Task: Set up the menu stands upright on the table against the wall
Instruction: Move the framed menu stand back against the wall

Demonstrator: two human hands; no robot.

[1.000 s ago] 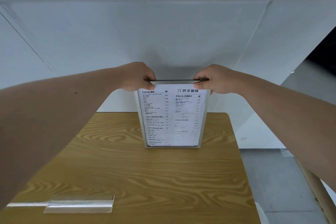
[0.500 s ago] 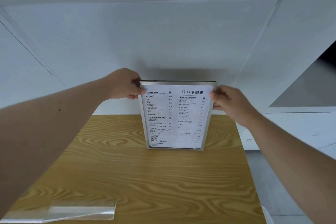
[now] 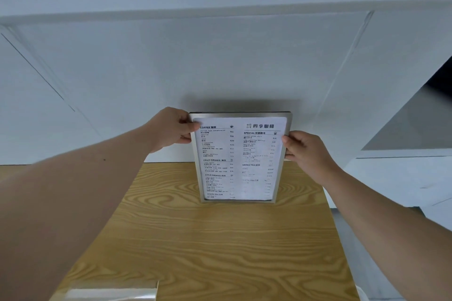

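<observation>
A menu stand (image 3: 239, 161), a clear frame holding a white printed menu sheet, stands upright on the far end of the wooden table (image 3: 220, 247), close to the white wall (image 3: 220, 61). My left hand (image 3: 171, 129) pinches the stand's upper left edge. My right hand (image 3: 305, 149) grips its right edge a little lower. The stand's bottom edge rests on the tabletop. A second clear stand (image 3: 110, 292) lies flat at the table's near left edge, partly cut off by the frame.
The white wall has panel grooves and a ledge above. To the right of the table the floor (image 3: 367, 264) drops away, with a dark opening (image 3: 440, 80) at the far right.
The menu stand has been tilted from leaning toward me to upright near the wall. Both hands moved from its top edge to its side edges.
</observation>
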